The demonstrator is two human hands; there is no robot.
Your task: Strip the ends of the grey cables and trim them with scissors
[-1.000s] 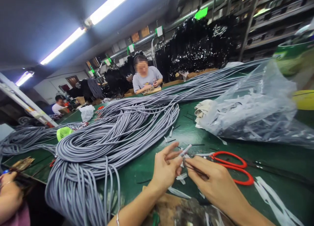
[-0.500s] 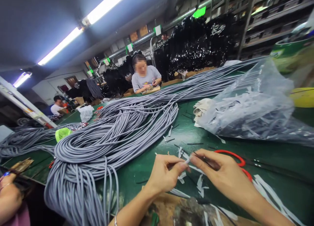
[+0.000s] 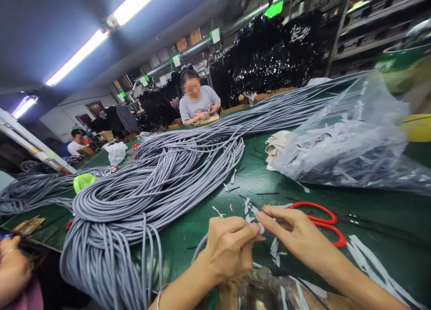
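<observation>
Left hand [image 3: 230, 245] grip pinches small white piece [image 3: 261, 229]; right hand [image 3: 296, 227] grip unclear.
Green container [image 3: 402, 58] label [image 3: 381, 68] blurred, unreadable.

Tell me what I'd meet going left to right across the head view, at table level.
Light green slotted plastic item → crumpled white plastic bag → left hand → red scissor handles → long white strips.
</observation>
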